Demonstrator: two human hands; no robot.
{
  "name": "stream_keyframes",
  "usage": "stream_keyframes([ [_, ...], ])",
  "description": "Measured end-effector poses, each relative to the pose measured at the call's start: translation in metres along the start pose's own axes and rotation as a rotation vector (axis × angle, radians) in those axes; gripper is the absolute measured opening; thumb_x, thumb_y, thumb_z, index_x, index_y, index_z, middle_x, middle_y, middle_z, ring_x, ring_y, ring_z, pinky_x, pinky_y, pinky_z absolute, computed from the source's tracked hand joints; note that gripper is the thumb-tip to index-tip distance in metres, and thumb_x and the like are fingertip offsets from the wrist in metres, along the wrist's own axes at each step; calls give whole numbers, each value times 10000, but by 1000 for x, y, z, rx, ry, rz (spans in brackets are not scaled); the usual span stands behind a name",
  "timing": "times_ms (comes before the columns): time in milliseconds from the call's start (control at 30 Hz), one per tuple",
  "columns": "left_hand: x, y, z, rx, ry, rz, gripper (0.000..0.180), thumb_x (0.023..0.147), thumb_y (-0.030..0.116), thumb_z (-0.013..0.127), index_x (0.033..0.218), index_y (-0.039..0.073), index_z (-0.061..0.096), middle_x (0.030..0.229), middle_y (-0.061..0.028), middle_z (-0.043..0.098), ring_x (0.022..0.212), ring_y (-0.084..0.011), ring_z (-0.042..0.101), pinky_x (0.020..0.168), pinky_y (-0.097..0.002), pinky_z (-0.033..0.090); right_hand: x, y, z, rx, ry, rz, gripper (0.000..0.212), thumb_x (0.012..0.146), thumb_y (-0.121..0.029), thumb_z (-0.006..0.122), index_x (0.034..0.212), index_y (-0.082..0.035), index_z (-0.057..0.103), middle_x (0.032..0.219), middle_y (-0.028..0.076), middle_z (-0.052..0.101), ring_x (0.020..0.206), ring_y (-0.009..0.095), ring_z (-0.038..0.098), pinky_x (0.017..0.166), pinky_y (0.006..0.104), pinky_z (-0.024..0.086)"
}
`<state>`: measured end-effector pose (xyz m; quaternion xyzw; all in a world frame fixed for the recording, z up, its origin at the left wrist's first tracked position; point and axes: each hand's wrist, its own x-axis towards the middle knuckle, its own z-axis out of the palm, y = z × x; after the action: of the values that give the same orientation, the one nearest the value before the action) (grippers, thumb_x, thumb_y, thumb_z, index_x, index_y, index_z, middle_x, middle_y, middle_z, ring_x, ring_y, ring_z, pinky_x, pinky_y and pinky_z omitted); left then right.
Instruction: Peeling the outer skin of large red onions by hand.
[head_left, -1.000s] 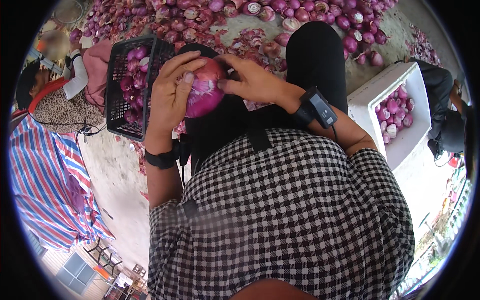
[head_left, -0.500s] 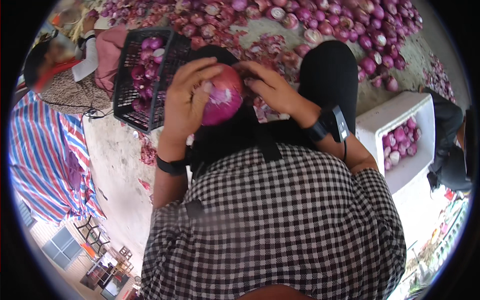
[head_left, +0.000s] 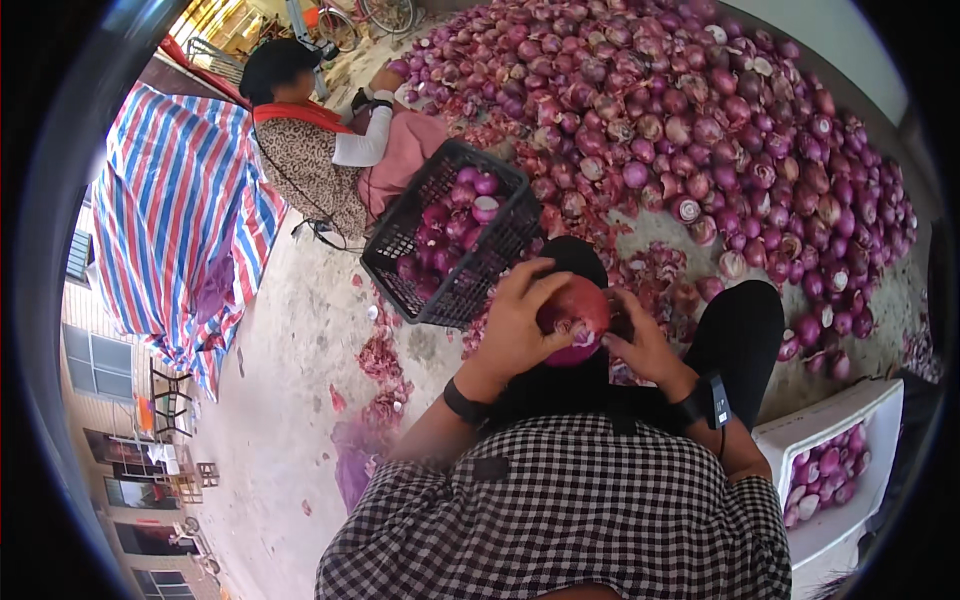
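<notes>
my left grip (head_left: 518, 312) is clamped on a large red onion (head_left: 580, 305), its fingers over the top and its thumb underneath, beside a pale patch of the bulb. the red onion sits above my lap, just to the right of the near end of the black mesh crate (head_left: 485, 265). my right grip (head_left: 640, 335) is curved at the onion's other side, thumb and fingertips up against it; i cannot tell whether they pinch it. both my wrists wear black bands.

the black mesh crate holds a heap of glossy purple onions (head_left: 445, 235). beyond the crate and to its right spreads a big pile of onions (head_left: 700, 130). well to the crate's right, on the near side, a white box (head_left: 830, 415) holds more onions. loose onion skins (head_left: 380, 358) lie on the concrete floor (head_left: 285, 420) nearer me than the crate. just past the crate's left side sits a co-worker (head_left: 310, 165); farther left of it hangs a striped tarp (head_left: 170, 220).
</notes>
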<state>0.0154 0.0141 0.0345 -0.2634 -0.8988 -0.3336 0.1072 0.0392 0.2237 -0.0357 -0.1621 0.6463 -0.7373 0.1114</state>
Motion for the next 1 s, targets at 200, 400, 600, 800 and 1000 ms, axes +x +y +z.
stream_keyframes([
  [200, -6, -12, -1, -20, 87, 36, 321, 815, 95, 594, 1131, 40, 613, 1156, -173, 593, 1125, -329, 542, 966, -392, 414, 4, -1, 15, -184, 90, -75, 529, 827, -95, 682, 1263, -11, 394, 1058, 115, 571, 969, 175, 581, 804, 306, 492],
  [400, -1, -15, -12, -295, 38, 16, 383, 799, 168, 576, 1162, 50, 608, 1211, -171, 552, 1128, -314, 526, 985, -379, 393, 4, -1, 20, -199, 82, -26, 485, 822, -162, 699, 1190, 17, 438, 897, 137, 625, 772, 201, 625, 700, 314, 504],
  [600, -2, -43, 5, -142, -55, 110, 517, 728, 191, 570, 1224, 47, 551, 1198, -175, 533, 1105, -319, 528, 977, -380, 401, 8, 9, 18, -444, 65, 55, 512, 837, -227, 690, 1223, 4, 444, 924, 127, 625, 784, 189, 617, 717, 313, 497],
  [800, -1, -56, 13, -379, -38, 60, 486, 777, 155, 489, 1243, 27, 532, 1207, -186, 516, 1128, -318, 505, 991, -373, 388, 20, -6, 17, -631, 285, -112, 572, 737, -327, 733, 1177, -44, 503, 1043, 156, 564, 980, 331, 587, 824, 413, 481],
  [1000, 5, -39, 25, -21, -49, 197, 446, 849, 228, 470, 1256, 57, 534, 1213, -181, 518, 1128, -340, 484, 1001, -419, 336, 29, -21, 24, -708, 247, -239, 480, 696, -305, 741, 1091, -95, 565, 1016, 114, 535, 945, 305, 585, 797, 399, 490],
])
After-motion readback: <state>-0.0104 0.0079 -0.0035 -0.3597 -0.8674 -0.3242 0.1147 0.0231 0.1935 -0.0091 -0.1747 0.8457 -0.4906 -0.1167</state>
